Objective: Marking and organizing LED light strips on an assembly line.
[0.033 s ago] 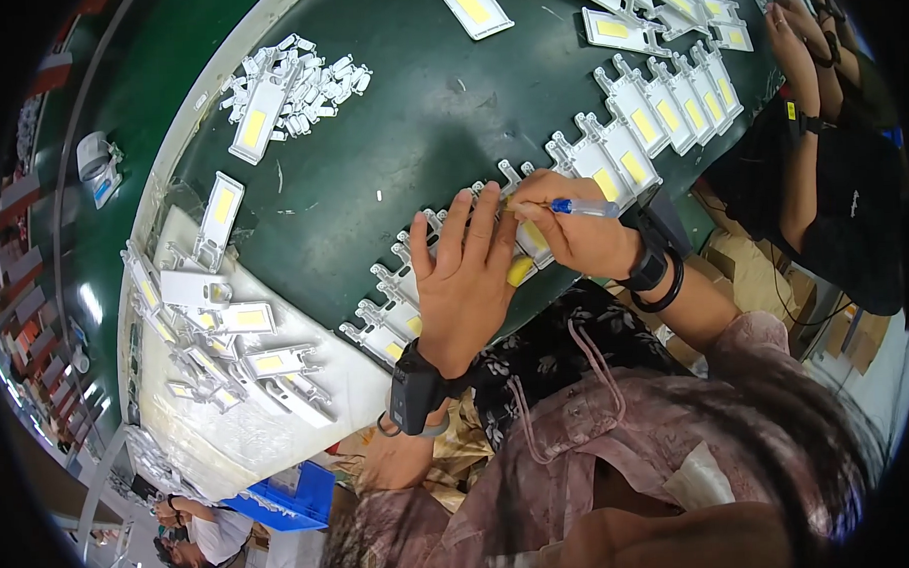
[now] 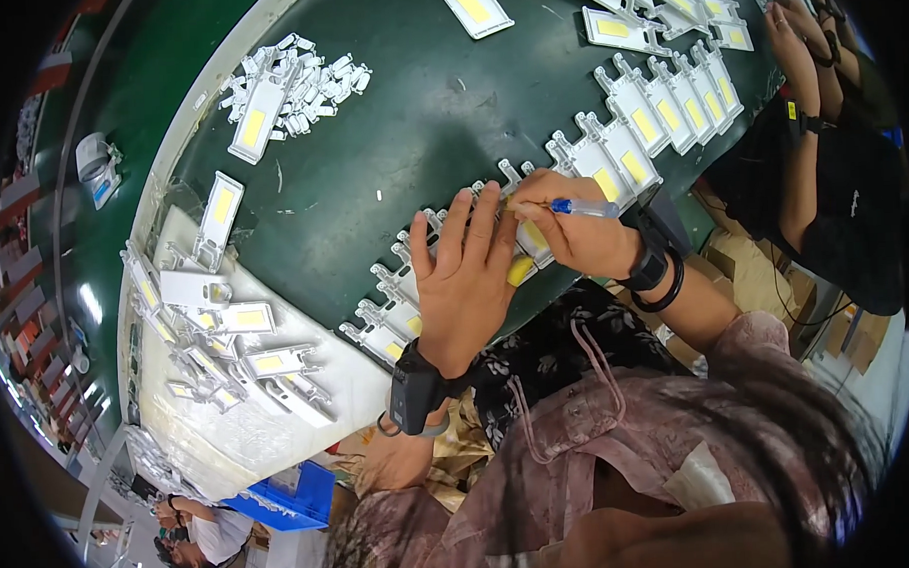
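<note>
My right hand (image 2: 578,225) is closed round a screwdriver (image 2: 587,208) with a blue and clear handle. Its fingers hide the tool's tip, beside my left fingertips. My left hand (image 2: 464,274) lies palm down with fingers stretched and spread, resting over the row of flat white housings with yellow panels. A small yellow piece (image 2: 519,272) shows at the thumb side of that hand; whether it is worn or loose I cannot tell. Left of my hand a white housing (image 2: 381,342) shows; right of my hands a white housing (image 2: 598,174) lies in the same slanting row.
On the green table (image 2: 369,137) sits a heap of small white parts (image 2: 318,93), a housing (image 2: 254,126) on top. More housings (image 2: 245,318) lie piled on a white foam sheet (image 2: 270,441) at left. A blue bin (image 2: 302,495) stands below. A co-worker's arm (image 2: 798,72) reaches in at right.
</note>
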